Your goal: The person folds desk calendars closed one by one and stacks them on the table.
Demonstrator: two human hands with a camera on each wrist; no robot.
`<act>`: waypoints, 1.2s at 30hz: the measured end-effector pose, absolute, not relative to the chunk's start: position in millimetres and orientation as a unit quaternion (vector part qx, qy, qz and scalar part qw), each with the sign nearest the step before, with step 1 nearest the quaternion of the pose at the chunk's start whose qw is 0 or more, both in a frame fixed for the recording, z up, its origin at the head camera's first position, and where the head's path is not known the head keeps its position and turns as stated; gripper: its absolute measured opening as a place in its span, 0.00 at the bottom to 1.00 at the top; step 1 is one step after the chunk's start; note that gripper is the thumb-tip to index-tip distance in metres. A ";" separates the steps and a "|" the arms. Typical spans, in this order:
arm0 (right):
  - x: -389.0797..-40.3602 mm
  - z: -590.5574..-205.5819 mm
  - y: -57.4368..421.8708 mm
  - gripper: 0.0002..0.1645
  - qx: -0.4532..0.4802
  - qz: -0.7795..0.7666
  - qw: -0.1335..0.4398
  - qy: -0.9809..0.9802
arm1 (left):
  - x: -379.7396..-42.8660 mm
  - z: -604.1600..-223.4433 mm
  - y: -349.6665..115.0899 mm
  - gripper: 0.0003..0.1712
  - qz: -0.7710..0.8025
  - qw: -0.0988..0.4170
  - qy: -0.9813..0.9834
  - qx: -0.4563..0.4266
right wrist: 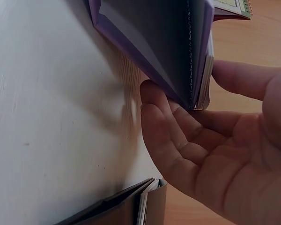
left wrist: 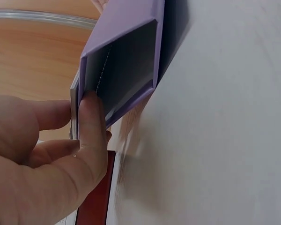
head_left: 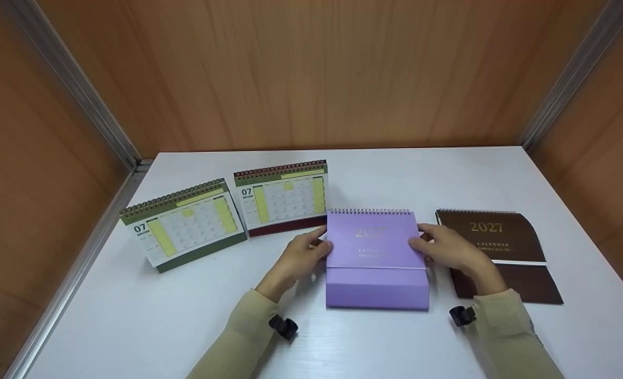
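A purple desk calendar (head_left: 374,287) with gold lettering and a spiral top is folded into a hollow stand at the middle of the table. My left hand (head_left: 302,256) pinches its left side, thumb on the front pages and fingers behind the cover, as the left wrist view shows. On the opposite side my right hand (head_left: 451,250) grips the edge, its thumb (right wrist: 241,79) in front and its other fingers around the back. The calendar's hollow inside (left wrist: 126,65) shows in both wrist views. Whether its base fully touches the table, I cannot tell.
Left of the purple one stand a green calendar (head_left: 188,223) and a dark red calendar (head_left: 285,200), both on month pages. A brown 2027 calendar (head_left: 501,281) lies at the right, partly under my right forearm. Wooden panels (head_left: 332,73) surround the white table (head_left: 148,326).
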State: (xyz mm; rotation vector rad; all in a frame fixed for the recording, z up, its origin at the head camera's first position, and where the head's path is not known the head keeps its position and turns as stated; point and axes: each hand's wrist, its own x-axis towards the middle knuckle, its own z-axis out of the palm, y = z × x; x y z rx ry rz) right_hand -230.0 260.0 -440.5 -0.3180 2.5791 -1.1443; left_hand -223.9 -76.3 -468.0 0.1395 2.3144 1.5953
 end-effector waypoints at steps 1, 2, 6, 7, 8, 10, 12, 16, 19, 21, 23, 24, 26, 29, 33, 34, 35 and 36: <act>-230.0 -440.4 260.3 0.31 -0.111 -0.396 0.151 0.899 | -224.0 -468.5 -76.3 0.34 0.560 0.164 0.811 0.051; -229.8 -440.6 260.9 0.31 -0.115 -0.393 0.152 0.900 | -224.0 -468.8 -76.1 0.34 0.560 0.166 0.810 0.053; -229.7 -441.2 262.7 0.31 -0.112 -0.387 0.162 0.901 | -224.3 -470.8 -75.8 0.34 0.561 0.170 0.808 0.063; -229.5 -441.3 262.7 0.32 -0.112 -0.386 0.165 0.901 | -224.4 -471.4 -75.8 0.34 0.561 0.170 0.808 0.066; -229.3 -441.3 262.7 0.31 -0.112 -0.384 0.167 0.901 | -224.6 -471.8 -75.7 0.34 0.561 0.171 0.807 0.067; -229.0 -441.2 262.4 0.31 -0.111 -0.382 0.170 0.902 | -224.8 -472.9 -75.8 0.34 0.560 0.173 0.807 0.068; -228.2 -440.7 261.9 0.29 -0.116 -0.374 0.166 0.905 | -225.1 -473.5 -75.9 0.34 0.558 0.174 0.808 0.070; -227.6 -441.1 261.4 0.27 -0.116 -0.369 0.164 0.908 | -225.3 -474.9 -75.9 0.33 0.558 0.176 0.807 0.074; -227.5 -441.4 261.0 0.28 -0.110 -0.372 0.170 0.906 | -225.2 -475.7 -75.9 0.34 0.562 0.178 0.804 0.075; -227.2 -441.3 261.5 0.30 -0.111 -0.367 0.170 0.908 | -224.9 -476.2 -76.1 0.34 0.568 0.180 0.800 0.076; -226.8 -441.0 261.5 0.30 -0.110 -0.363 0.169 0.910 | -224.8 -476.3 -76.3 0.34 0.570 0.183 0.797 0.079; -226.6 -441.0 261.5 0.30 -0.110 -0.361 0.168 0.911 | -224.7 -476.3 -76.4 0.34 0.570 0.185 0.796 0.080; -226.4 -441.0 261.2 0.31 -0.110 -0.357 0.166 0.913 | -224.7 -476.0 -76.6 0.34 0.568 0.188 0.797 0.080; -226.1 -441.3 260.4 0.32 -0.111 -0.357 0.165 0.913 | -224.6 -475.5 -77.1 0.34 0.561 0.188 0.802 0.079; -225.9 -441.5 260.2 0.33 -0.112 -0.354 0.163 0.914 | -224.8 -475.5 -77.8 0.35 0.558 0.184 0.806 0.076; -225.9 -441.8 260.0 0.33 -0.112 -0.354 0.162 0.914 | -224.9 -475.6 -77.8 0.35 0.559 0.184 0.805 0.075; -226.1 -442.2 259.9 0.32 -0.111 -0.352 0.160 0.916 | -225.0 -475.7 -77.7 0.35 0.560 0.183 0.804 0.074; -226.4 -442.8 259.8 0.32 -0.111 -0.349 0.158 0.917 | -225.1 -475.6 -77.7 0.34 0.561 0.184 0.804 0.071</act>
